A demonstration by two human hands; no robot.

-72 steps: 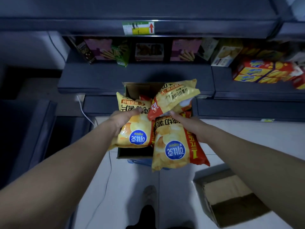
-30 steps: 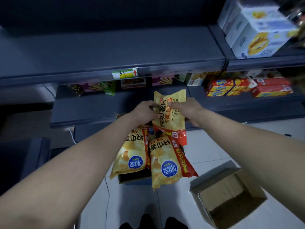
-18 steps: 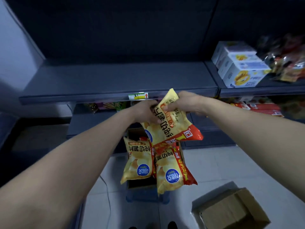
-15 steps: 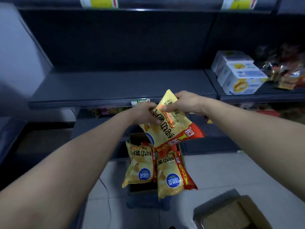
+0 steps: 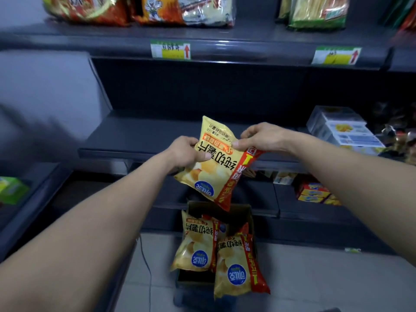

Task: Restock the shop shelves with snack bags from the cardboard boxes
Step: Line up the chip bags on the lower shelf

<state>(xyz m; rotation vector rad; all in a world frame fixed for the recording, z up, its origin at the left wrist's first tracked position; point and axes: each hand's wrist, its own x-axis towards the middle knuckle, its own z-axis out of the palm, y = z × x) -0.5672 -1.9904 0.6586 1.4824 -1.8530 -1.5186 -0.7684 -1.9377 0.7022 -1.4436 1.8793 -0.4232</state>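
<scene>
Here, pinched a yellow-and-red crinkly plastic chip bag (image 5: 213, 174) with left hand (image 5: 186, 154) and right hand (image 5: 261, 138), held up by the dark grey metal shelf (image 5: 139, 134), probably to put it there.

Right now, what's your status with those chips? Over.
Left hand and right hand both gripping one yellow chip bag, print upside down. Bare grey shelf straight ahead. Nothing between bag and shelf.

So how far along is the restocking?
Early, it seems. Done: no chips show yet on the shelf ahead. In hand: the left hand and right hand hold one bag up before it. Left: at least two bags wait at the box below.
</scene>
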